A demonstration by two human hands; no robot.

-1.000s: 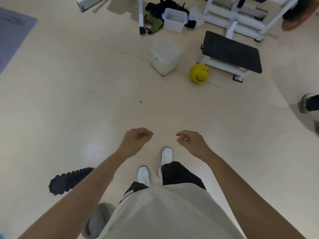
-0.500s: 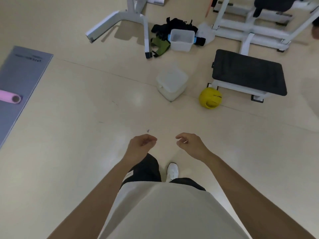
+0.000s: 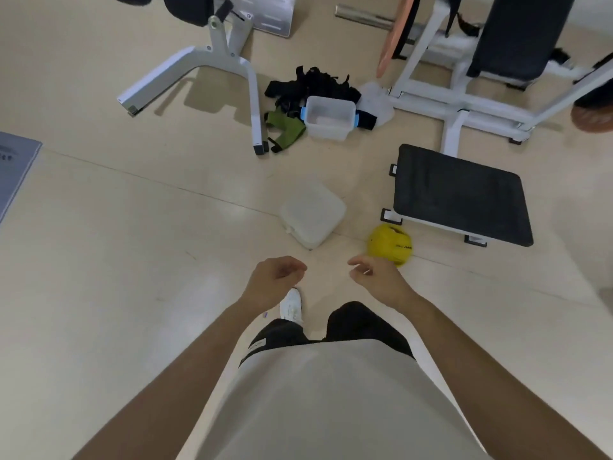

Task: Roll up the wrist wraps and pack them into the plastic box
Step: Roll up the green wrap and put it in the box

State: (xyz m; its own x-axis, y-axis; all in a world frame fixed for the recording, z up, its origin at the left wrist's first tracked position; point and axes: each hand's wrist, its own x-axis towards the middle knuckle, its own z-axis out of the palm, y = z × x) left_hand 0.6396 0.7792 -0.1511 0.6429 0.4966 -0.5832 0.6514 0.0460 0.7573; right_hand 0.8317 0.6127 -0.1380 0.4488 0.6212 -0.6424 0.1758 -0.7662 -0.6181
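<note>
The person is standing on a pale beige floor, holding both bare arms out in front of a cream shirt. The left hand [image 3: 276,281] is hanging with its fingers loosely curled inward and gripping nothing. The right hand [image 3: 378,279] is doing the same, its fingers relaxed and bent, thumb apart, holding nothing. The two hands are hovering near each other without touching, above a white shoe [image 3: 292,305].

Well ahead of them, the clear open-topped plastic box with blue side handles [image 3: 326,132] is sitting on the floor. A tangled heap of black fabric wrist wraps [image 3: 315,83] is lying just behind it, apparently several straps, though they are too small to count. A crumpled olive-green wrist wrap [image 3: 287,129] is lying just beside the box's left side, next to the foot of a white metal machine frame [image 3: 253,104].

Between the box and the hands, a closed translucent white square container [image 3: 311,215] is resting near a yellow ball [image 3: 391,244] and a low black padded platform [image 3: 461,194].
</note>
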